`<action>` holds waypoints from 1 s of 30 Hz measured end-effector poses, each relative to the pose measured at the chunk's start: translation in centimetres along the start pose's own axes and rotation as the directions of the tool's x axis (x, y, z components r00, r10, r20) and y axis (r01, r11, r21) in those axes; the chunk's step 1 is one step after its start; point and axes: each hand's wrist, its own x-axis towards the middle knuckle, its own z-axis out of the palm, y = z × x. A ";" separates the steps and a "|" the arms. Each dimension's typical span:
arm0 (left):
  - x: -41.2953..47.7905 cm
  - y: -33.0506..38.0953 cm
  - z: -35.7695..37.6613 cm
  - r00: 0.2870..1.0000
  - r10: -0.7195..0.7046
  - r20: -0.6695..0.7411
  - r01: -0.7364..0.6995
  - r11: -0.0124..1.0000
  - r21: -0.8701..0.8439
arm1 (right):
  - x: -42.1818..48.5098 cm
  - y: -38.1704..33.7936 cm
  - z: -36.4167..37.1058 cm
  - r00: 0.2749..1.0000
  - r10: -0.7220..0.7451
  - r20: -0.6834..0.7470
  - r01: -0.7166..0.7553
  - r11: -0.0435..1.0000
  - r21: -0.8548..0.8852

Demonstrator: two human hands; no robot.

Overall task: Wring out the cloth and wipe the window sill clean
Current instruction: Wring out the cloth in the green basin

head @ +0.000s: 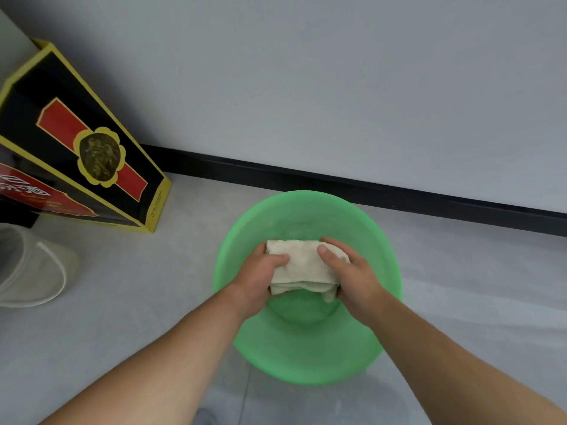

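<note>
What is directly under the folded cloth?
Under the folded off-white terry cloth, held by the left hand and right hand, is the round green plastic basin. The cloth hides part of its bottom; water is uncertain.

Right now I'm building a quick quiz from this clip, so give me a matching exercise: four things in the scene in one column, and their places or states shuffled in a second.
Things:
1. cloth
2. green basin
3. black and yellow box
4. left hand

Places or states:
A. stands on the floor by the wall, at the far left
B. folded, held over the basin by both hands
C. sits on the floor under the hands
D. grips one end of the cloth

Pairs: 1-B, 2-C, 3-A, 4-D
</note>
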 end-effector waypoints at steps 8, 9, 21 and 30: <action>0.3 -2.2 3.6 0.935 0.245 -0.255 -0.176 0.947 0.268 | 0.2 1.1 5.0 0.982 -0.141 -0.125 0.123 0.982 -0.145; 0.3 -2.2 3.6 0.924 0.278 -0.262 -0.195 0.934 0.301 | 0.4 1.4 5.3 0.975 -0.172 -0.141 0.149 0.976 -0.162; 1.3 -2.9 2.6 0.876 0.449 -0.175 -0.286 0.776 0.562 | 1.5 2.3 5.3 0.954 -0.257 -0.154 0.209 0.940 -0.271; 1.7 -3.1 2.3 0.876 0.461 -0.138 -0.278 0.718 0.638 | 2.0 2.4 5.6 0.955 -0.270 -0.121 0.216 0.917 -0.336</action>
